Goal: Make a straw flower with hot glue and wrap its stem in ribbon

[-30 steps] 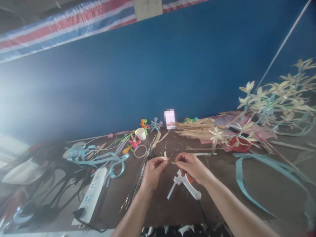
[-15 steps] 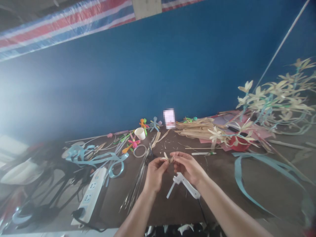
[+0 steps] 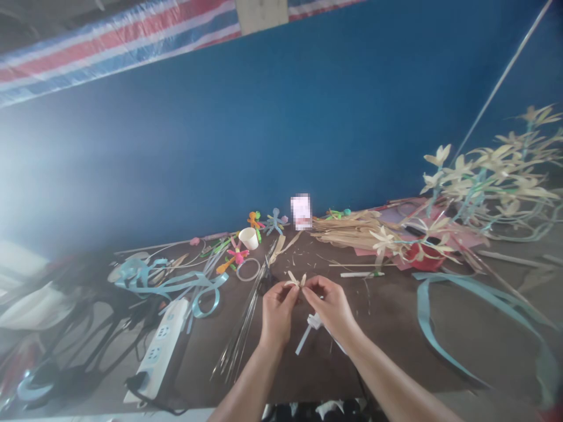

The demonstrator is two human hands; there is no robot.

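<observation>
Both my hands meet above the brown table (image 3: 396, 328) and pinch a small straw flower (image 3: 295, 279) with pale petals. My left hand (image 3: 276, 310) grips it from the left with thumb and fingers closed. My right hand (image 3: 329, 302) pinches it from the right, fingers pressed together. A white glue gun (image 3: 310, 329) lies on the table right under my right hand, partly hidden by it. A bundle of thin metal wires (image 3: 246, 319) lies just left of my left hand.
A white power strip (image 3: 158, 346) and light blue ribbon loops (image 3: 176, 284) lie at left. A paper cup (image 3: 248, 237), tape ring (image 3: 248, 269) and coloured figures stand behind. Straw strips (image 3: 352, 230), finished straw flowers (image 3: 484, 170) and a long blue ribbon (image 3: 444, 328) fill the right.
My right hand has moved left, closing onto the flower beside my left hand, and now covers more of the glue gun. The view shifted slightly.
</observation>
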